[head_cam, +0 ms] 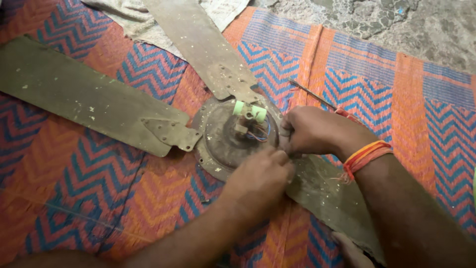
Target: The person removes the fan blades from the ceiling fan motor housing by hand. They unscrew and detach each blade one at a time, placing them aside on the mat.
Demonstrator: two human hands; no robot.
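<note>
Two bare forearms without sleeves. The right hand (pixel 310 130) has a bundle of orange, red and yellow threads (pixel 366 156) tied around its wrist, loose ends fraying. The left hand (pixel 258 179) wears nothing.

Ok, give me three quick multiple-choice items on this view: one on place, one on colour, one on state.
1. Where do both hands work?
A. On the bare stone floor
B. At the right rim of the fan motor
C. On the cloth

2. What colour is the plastic piece on the motor's centre?
A. Light green
B. Black
C. Yellow

3. How does the fan lie?
A. Hanging from a ceiling
B. Boxed up
C. Flat on the mat, blades attached

Answers:
1 B: left hand and right hand meet at the fan motor rim.
2 A: the plastic piece is light green.
3 C: a blade lies on the mat.
</note>
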